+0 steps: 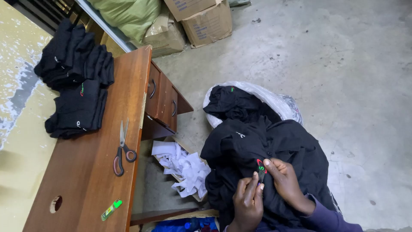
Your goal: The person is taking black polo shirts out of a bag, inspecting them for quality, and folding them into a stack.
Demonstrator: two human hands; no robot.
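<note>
My right hand [286,180] pinches a black garment [274,146] at its red & green emblem [261,166]; my left hand [248,202] grips a small dark tool, tip touching that emblem. Garment's heaped on my lap, w/ a white plastic bag [274,101] behind. Left of me: wooden desk [107,172] w/ scissors [122,150], folded black clothes [77,86].

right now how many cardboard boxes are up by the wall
2 in plain view: an upper box stacked on a lower box. The bagged bundle beside them may hide another.
</note>
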